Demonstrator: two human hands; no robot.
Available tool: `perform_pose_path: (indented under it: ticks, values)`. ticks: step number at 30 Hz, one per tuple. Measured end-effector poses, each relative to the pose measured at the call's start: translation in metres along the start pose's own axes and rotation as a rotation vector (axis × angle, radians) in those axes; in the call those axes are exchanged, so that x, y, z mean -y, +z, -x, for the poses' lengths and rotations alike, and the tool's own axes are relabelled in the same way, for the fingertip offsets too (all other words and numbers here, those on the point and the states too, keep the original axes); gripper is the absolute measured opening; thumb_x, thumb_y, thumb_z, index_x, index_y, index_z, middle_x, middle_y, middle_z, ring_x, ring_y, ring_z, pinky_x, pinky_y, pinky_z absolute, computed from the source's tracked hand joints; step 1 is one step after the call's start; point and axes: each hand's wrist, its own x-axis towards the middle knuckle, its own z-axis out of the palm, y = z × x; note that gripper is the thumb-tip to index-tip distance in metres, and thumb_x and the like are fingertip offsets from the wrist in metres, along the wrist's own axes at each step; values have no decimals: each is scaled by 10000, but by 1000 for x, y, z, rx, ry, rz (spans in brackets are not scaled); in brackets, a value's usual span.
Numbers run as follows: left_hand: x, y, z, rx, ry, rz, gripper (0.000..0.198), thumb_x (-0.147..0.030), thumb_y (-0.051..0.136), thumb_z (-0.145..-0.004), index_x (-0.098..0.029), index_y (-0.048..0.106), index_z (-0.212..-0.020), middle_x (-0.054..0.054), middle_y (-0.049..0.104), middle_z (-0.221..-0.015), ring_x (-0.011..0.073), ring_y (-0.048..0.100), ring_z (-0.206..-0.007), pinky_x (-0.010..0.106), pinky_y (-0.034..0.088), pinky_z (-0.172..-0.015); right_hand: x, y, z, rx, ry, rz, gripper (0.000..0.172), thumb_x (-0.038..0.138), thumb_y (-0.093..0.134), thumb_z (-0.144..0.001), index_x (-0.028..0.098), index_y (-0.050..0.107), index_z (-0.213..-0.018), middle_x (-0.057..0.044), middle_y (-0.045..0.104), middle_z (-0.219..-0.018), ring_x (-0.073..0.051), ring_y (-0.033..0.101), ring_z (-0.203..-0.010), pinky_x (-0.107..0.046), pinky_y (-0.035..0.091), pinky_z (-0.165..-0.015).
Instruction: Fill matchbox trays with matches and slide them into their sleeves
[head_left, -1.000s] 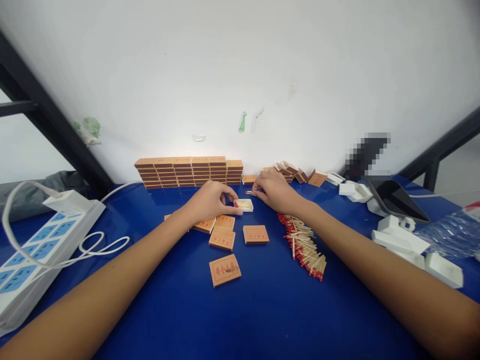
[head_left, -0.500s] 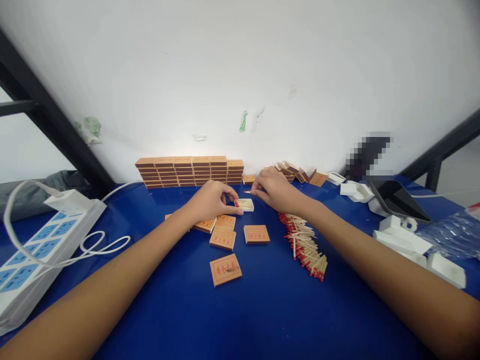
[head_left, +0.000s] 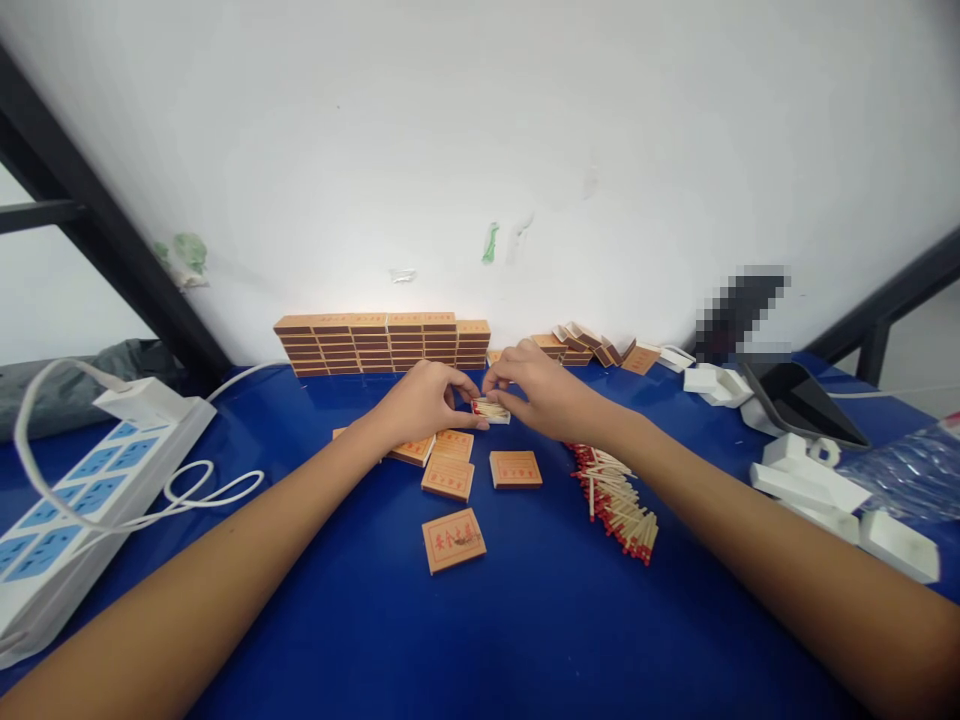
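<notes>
My left hand (head_left: 429,402) grips the left end of a small white matchbox tray (head_left: 501,419) between thumb and fingers. Matches with red heads lie inside the tray. Above its right side, my right hand (head_left: 541,388) has its thumb and fingertips pinched together on a match, mostly hidden by the fingers. A long heap of loose matches (head_left: 619,500) lies below my right wrist. Closer to me are orange matchboxes, among them a single matchbox (head_left: 515,468) and a matchbox with a dark smudge (head_left: 454,540).
Stacked matchboxes (head_left: 375,345) line the wall, with empty-looking sleeves (head_left: 592,340) tumbled to their right. A power strip (head_left: 97,490) with a white cable is at left. White trays (head_left: 806,475), a dark-screened device (head_left: 806,400) and clear plastic (head_left: 907,465) occupy the right.
My right hand has moved left, bringing its match from beside the tray to over it. My left hand still holds the tray in nearly the same place.
</notes>
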Motion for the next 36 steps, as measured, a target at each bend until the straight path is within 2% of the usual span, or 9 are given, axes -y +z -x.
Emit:
perform_pose_path:
  ticks: [3,5,9,11,17,25,30,33,36]
  values:
    - [0,0,0,-8,9,4,309,-410,937,-762,-193,809,-942,7,776,-785,169,692,-701,282,466,-643,-1,4,0,-13,-58,-13,252,169,537,-1013,200,766,-1115,-111,645,-977,-284,511,-1007,-417,406,-916]
    - [1,0,0,-12,13,12,351,-392,942,-757,-194,796,-1007,8,791,-838,170,700,-719,283,480,-656,-2,6,0,-7,-83,-3,306,158,515,-1016,209,780,-1160,-111,631,-964,-282,507,-996,-419,404,-908]
    - [2,1,0,-14,10,37,591,-392,951,-749,-201,728,-1262,20,818,-939,175,716,-739,299,527,-703,-5,5,0,3,-88,5,324,153,506,-1011,200,806,-1121,-118,623,-961,-286,507,-1007,-430,412,-916]
    - [2,1,0,-13,8,47,643,-392,950,-750,-198,703,-1311,30,822,-954,183,726,-755,306,540,-718,-5,4,0,13,-89,7,312,142,511,-1001,202,807,-1078,-118,632,-964,-287,513,-1011,-436,414,-925]
    - [2,2,0,-19,-1,62,710,-361,937,-756,-181,655,-1382,54,828,-987,191,734,-743,316,546,-712,-3,6,0,12,-94,34,331,112,512,-985,178,793,-1147,-114,624,-958,-276,520,-988,-429,416,-910]
    - [4,2,0,-15,4,67,708,-362,926,-763,-188,649,-1391,50,827,-986,190,734,-750,319,552,-722,-4,3,1,21,-86,9,277,100,527,-966,183,787,-1015,-106,641,-949,-264,550,-1005,-407,436,-903]
    - [2,2,0,-15,-3,63,701,-359,925,-761,-186,652,-1383,51,823,-990,183,724,-738,313,547,-710,-3,3,1,34,-131,-29,304,131,515,-999,182,778,-1142,-105,644,-955,-253,557,-975,-403,441,-882]
    - [0,1,1,-6,-5,66,705,-348,921,-766,-182,641,-1392,48,824,-995,176,719,-734,308,547,-708,-2,1,1,68,-157,-28,328,127,496,-1007,200,810,-1067,-107,640,-944,-256,559,-978,-412,446,-886]
    - [0,1,2,-4,-6,69,680,-351,919,-769,-184,654,-1372,52,824,-1008,176,718,-739,308,545,-705,-2,-1,1,49,-147,-39,323,120,510,-992,215,816,-1029,-101,639,-930,-257,565,-975,-418,453,-892]
